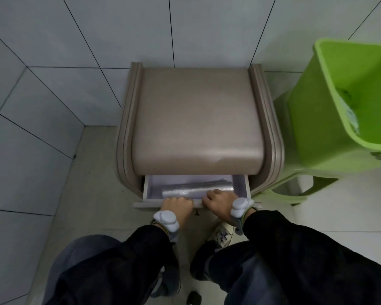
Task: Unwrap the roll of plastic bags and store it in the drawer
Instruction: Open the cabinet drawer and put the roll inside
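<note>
A clear roll of plastic bags (197,188) lies lengthwise inside the partly open drawer (243,187) of a beige nightstand (198,119). My left hand (177,208) curls its fingers over the drawer's front edge on the left. My right hand (220,201) rests on the same front edge to the right, fingers bent over it and close to the roll's right end. Whether the fingers touch the roll I cannot tell. Both wrists carry white trackers.
A green plastic bin (348,102) on a green stool stands right of the nightstand, with a crumpled clear wrapper (350,113) inside. Tiled walls close off the back and the left. My knees and shoes are on the floor below the drawer.
</note>
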A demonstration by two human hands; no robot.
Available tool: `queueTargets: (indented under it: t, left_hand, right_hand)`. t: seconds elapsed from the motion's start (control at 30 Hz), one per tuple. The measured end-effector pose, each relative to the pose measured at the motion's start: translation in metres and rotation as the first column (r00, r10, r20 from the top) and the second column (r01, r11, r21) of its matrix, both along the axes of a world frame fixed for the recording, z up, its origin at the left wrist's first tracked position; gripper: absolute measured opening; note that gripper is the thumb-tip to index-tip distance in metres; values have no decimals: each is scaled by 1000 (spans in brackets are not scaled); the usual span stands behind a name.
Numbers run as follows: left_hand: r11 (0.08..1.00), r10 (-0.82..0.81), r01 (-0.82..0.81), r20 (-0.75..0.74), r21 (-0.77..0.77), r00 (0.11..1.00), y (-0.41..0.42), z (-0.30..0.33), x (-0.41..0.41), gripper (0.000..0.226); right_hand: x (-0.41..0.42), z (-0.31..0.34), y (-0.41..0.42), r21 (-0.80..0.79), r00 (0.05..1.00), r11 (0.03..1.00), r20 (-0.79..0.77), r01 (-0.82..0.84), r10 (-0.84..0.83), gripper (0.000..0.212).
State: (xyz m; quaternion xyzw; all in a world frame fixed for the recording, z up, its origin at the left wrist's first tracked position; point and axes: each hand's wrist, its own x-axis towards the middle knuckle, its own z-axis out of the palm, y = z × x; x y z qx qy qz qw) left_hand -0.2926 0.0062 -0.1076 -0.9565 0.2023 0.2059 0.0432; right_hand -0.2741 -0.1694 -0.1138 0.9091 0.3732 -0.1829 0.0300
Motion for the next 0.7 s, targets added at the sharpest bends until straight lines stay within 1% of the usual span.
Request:
queueTargets:
  t: [0.03,0.07,0.13,0.17,0.2,0.23,0.3,0.37,0.43,0.5,0.53,0.57,0.63,0.7]
  left_hand:
    - [999,-23,23,-8,37,1000,4,6,2,17]
    - [998,-39,38,14,57,999,8,7,4,19]
    - [997,-63,60,86,43,994,17,-1,5,29]
    - [998,-56,55,54,26,997,19,-4,5,24]
    - [999,-50,50,-4,-12,999,20,-6,3,15]
    - [998,-55,54,-40,-20,998,21,-7,1,13]
    - [996,-83,84,24,-36,996,25,-19,0,23]
    - [996,-85,86,28,-26,996,25,-22,3,25]
    - [996,-71,73,43,-52,997,28,-26,8,22]
    - [992,-86,93,74,-90,994,28,-25,15,15]
    - [990,-106,112,70,-89,992,28,-24,19,12]
    - [988,-118,125,77,-87,990,28,-24,22,18]
    - [987,-125,138,149,-84,981,26,-27,29,29]
    - [986,-111,133,200,-102,973,25,-23,34,32]
  right_hand:
    - [-4,3,1,-9,1000,1000,1,13,-13,23]
    - [-7,3,1,-15,1000,1000,5,26,-26,26]
    - [-11,3,3,-32,998,998,22,56,-56,29]
    - [-13,5,4,-56,997,996,11,71,-70,30]
    - [-13,6,5,-66,996,994,12,84,-83,30]
    - [-13,5,5,-76,996,993,16,91,-90,30]
    - [-10,3,4,-74,995,992,22,98,-97,29]
    - [-9,2,3,-76,995,993,39,90,-87,28]
    - [-4,0,3,-109,994,989,46,105,-101,38]
    - [2,-5,3,-94,988,986,88,135,-127,45]
    - [4,-6,4,-79,984,986,107,150,-141,44]
    - [7,-7,4,-58,981,986,127,155,-146,42]
    - [13,-7,4,-18,975,984,139,176,-172,38]
    - [16,-5,4,-7,972,979,128,202,-199,32]
